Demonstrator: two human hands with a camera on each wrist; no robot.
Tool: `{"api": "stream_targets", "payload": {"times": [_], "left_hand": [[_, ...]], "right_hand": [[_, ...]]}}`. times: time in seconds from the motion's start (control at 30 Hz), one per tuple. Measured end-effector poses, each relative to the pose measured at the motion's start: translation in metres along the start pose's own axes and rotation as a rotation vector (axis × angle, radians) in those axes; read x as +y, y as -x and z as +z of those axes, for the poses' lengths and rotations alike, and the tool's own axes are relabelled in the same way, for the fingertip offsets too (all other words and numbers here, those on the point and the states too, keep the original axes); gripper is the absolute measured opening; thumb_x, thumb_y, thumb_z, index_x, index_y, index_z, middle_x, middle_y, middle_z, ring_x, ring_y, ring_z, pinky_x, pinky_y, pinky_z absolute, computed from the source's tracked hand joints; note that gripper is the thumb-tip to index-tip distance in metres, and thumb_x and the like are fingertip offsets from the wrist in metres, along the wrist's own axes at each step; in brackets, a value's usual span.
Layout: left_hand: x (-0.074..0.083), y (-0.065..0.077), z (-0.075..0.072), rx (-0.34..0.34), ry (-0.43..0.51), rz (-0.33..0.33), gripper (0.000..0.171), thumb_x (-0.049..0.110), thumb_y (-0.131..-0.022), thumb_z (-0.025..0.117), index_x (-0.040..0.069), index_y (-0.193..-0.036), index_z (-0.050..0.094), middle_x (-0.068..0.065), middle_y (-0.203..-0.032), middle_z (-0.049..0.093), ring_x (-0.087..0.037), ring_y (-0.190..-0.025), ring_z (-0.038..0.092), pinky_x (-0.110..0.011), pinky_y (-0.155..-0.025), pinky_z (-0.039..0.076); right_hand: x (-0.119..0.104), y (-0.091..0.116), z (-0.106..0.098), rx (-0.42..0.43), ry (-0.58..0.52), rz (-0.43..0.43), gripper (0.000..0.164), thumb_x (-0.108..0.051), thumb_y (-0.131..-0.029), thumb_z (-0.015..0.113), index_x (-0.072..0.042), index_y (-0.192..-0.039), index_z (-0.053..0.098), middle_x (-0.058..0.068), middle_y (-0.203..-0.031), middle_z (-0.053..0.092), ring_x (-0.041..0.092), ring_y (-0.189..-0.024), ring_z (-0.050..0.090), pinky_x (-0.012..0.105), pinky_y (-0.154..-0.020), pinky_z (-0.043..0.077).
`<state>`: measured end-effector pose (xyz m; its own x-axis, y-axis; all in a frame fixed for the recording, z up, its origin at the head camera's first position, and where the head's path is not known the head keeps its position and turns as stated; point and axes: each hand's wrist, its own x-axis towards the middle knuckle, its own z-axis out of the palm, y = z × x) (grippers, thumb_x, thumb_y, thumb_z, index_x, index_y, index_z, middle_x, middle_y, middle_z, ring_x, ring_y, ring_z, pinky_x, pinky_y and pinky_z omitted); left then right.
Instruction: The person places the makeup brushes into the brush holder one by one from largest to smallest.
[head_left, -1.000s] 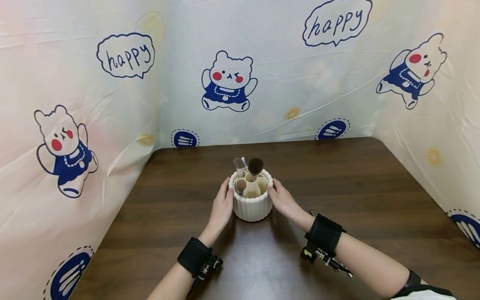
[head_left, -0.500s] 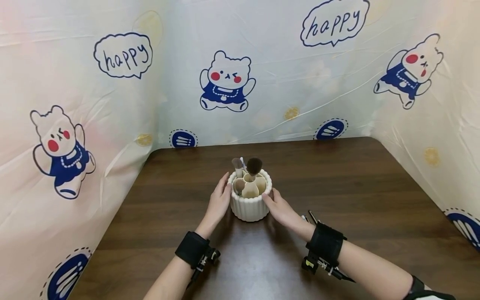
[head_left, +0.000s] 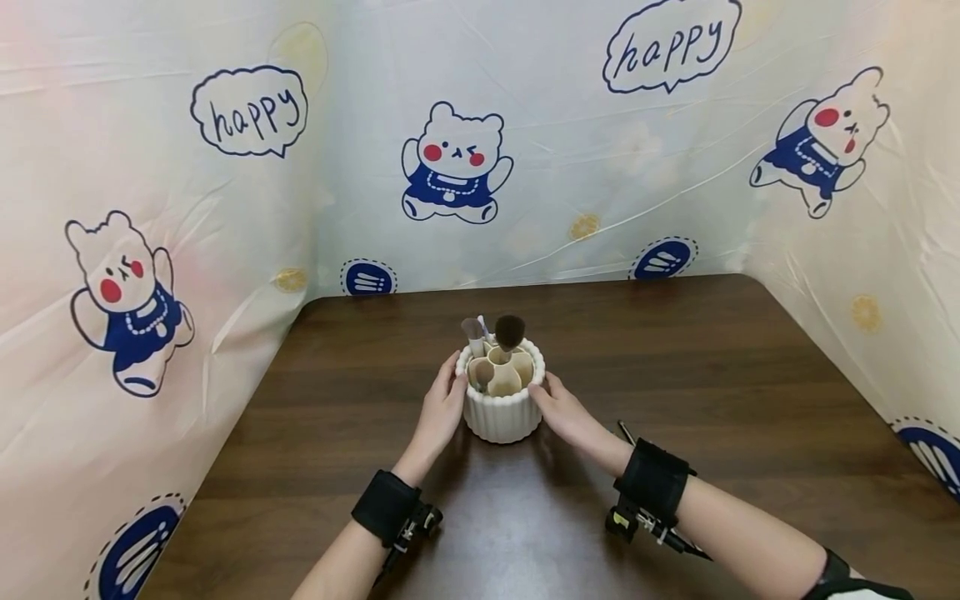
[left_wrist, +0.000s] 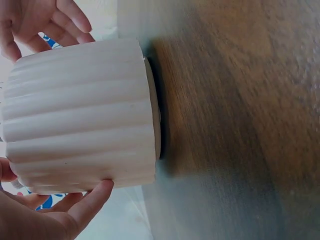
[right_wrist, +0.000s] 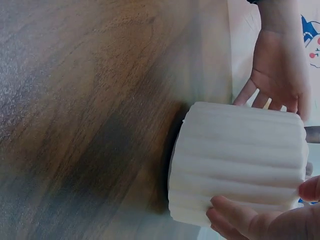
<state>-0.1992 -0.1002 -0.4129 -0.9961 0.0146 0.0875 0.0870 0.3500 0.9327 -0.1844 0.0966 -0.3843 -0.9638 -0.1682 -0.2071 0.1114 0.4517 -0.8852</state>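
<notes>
Around the middle of the table [head_left: 360, 350], the brush holder [head_left: 502, 417], its sides grasped by left hand [head_left: 441, 406] and right hand [head_left: 567, 413], had seemingly turned slightly within the last second, suggesting rotation in place.

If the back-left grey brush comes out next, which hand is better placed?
Probably the left hand: it holds the white holder on the side nearest that grey brush; the right hand is opposite.
</notes>
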Motion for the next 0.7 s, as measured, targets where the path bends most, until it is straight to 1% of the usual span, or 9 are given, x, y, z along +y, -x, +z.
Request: {"api": "stream_targets", "payload": {"times": [0.07,0.13,0.2,0.3,0.47,0.6,0.7], "left_hand": [[0.0,0.0,0.001,0.005,-0.003,0.004,0.049,0.022,-0.102,0.038,0.008,-0.149,0.032,-0.019,-0.148,0.042,-0.031,-0.137,0.041,-0.048,-0.112,0.035],[0.0,0.0,0.001,0.008,-0.005,0.001,0.049,0.022,-0.102,0.039,0.008,-0.149,0.032,-0.019,-0.147,0.043,-0.031,-0.136,0.042,-0.048,-0.112,0.036],[0.0,0.0,0.001,0.007,-0.005,-0.001,0.049,0.022,-0.102,0.039,0.008,-0.149,0.032,-0.019,-0.147,0.043,-0.031,-0.136,0.042,-0.047,-0.112,0.036],[0.0,-0.001,0.001,0.005,-0.001,-0.003,0.05,0.023,-0.102,0.039,0.009,-0.149,0.031,-0.018,-0.149,0.041,-0.03,-0.137,0.04,-0.047,-0.113,0.035],[0.0,-0.001,0.001,0.006,-0.008,0.002,0.05,0.023,-0.102,0.039,0.008,-0.149,0.031,-0.019,-0.148,0.041,-0.032,-0.137,0.041,-0.048,-0.112,0.036],[-0.001,-0.001,0.002,0.007,-0.011,-0.001,0.05,0.023,-0.102,0.039,0.008,-0.149,0.031,-0.018,-0.149,0.041,-0.032,-0.137,0.041,-0.048,-0.111,0.036],[-0.001,-0.002,0.002,0.005,-0.007,-0.008,0.05,0.024,-0.102,0.038,0.009,-0.149,0.03,-0.017,-0.15,0.039,-0.031,-0.138,0.04,-0.048,-0.112,0.035]], "right_hand": [[0.001,-0.001,-0.002,-0.012,0.011,0.002,0.062,-0.027,-0.102,0.035,0.012,-0.147,0.018,0.032,-0.151,0.025,0.042,-0.141,0.027,0.053,-0.115,0.027],[0.001,-0.001,-0.006,-0.029,0.026,0.008,0.063,-0.029,-0.102,0.035,0.012,-0.146,0.019,0.032,-0.15,0.027,0.044,-0.137,0.035,0.053,-0.113,0.031],[0.002,-0.001,-0.011,-0.039,0.034,0.01,0.062,-0.031,-0.102,0.035,0.012,-0.146,0.021,0.033,-0.149,0.029,0.044,-0.131,0.043,0.053,-0.11,0.036],[0.002,0.0,-0.022,-0.039,0.03,-0.003,0.06,-0.029,-0.103,0.035,0.012,-0.144,0.025,0.033,-0.147,0.033,0.045,-0.123,0.05,0.051,-0.104,0.043],[0.006,0.001,-0.046,-0.012,0.038,-0.035,0.05,-0.022,-0.101,0.04,0.011,-0.138,0.038,0.032,-0.141,0.043,0.044,-0.122,0.051,0.046,-0.098,0.05],[0.012,0.006,-0.068,-0.007,0.044,-0.029,0.045,-0.019,-0.101,0.041,0.01,-0.136,0.043,0.031,-0.138,0.046,0.042,-0.122,0.051,0.046,-0.099,0.049],[0.019,0.011,-0.082,0.014,0.071,-0.025,0.043,-0.019,-0.101,0.042,0.01,-0.133,0.046,0.031,-0.134,0.049,0.041,-0.117,0.055,0.046,-0.096,0.05]]}}
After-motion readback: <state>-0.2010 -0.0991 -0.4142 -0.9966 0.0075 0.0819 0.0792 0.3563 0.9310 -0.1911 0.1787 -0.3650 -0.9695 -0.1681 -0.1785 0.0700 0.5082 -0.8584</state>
